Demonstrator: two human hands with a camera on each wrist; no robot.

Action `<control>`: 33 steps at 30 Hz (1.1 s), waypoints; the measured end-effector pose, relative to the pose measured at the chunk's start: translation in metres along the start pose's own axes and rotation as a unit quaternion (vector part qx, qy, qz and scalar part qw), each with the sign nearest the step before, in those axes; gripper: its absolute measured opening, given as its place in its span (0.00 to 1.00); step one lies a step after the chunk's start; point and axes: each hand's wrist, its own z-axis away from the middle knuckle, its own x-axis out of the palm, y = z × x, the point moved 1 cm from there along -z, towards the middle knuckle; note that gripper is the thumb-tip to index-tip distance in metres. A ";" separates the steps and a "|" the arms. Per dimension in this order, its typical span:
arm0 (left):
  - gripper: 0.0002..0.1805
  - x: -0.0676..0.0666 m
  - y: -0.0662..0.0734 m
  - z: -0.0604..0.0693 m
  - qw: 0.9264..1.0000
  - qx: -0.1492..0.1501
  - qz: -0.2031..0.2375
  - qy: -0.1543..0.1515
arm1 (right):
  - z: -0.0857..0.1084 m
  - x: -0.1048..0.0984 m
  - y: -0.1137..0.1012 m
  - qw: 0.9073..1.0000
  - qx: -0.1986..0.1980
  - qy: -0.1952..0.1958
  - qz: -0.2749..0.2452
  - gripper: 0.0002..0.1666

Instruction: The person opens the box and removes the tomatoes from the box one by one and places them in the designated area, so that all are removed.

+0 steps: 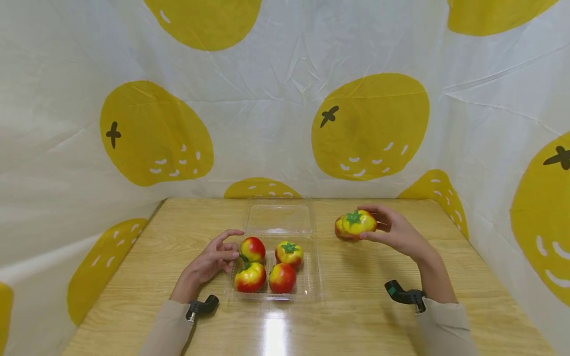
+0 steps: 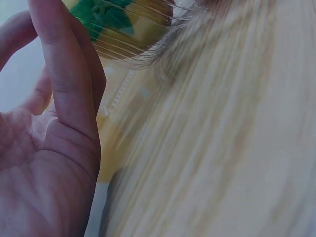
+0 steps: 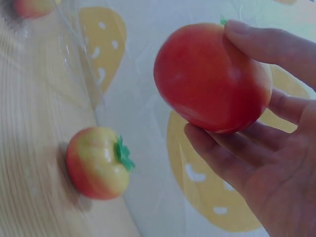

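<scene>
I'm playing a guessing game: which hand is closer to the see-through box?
Left. The left hand is at the left side of the see-through box; the right hand is farther off, beyond its right side, holding a tomato.

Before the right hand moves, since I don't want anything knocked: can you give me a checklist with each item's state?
1. Right hand has the held tomato: ok, between thumb and fingers.
2. Other tomato apart from that hand: ok, it sits on the table.
3. Lid open: ok, laid back behind the box.
4. Room in the box: cannot tell; four tomatoes are in, with a bare strip on the right.
5. Left hand clear of the box: cannot tell; its fingers are at the left side, contact unclear.
</scene>
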 end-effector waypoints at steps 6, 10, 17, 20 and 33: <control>0.31 0.000 0.001 0.002 1.000 -0.007 -0.006 0.003 | 0.005 -0.010 0.010 0.999 0.025 0.034 -0.026 0.37; 0.32 -0.001 0.001 0.003 1.000 -0.006 -0.008 0.000 | 0.006 -0.015 0.017 0.997 0.039 0.059 -0.032 0.37; 0.31 0.000 0.001 0.001 1.000 -0.006 -0.003 0.002 | 0.005 -0.020 0.033 0.993 0.069 0.089 -0.038 0.39; 0.32 0.000 0.001 0.001 1.000 -0.003 -0.005 0.001 | 0.005 -0.020 0.040 0.992 0.068 0.101 -0.044 0.37; 0.32 0.001 0.000 0.000 1.000 -0.001 0.001 -0.003 | 0.004 -0.020 0.060 0.987 0.091 0.132 -0.031 0.37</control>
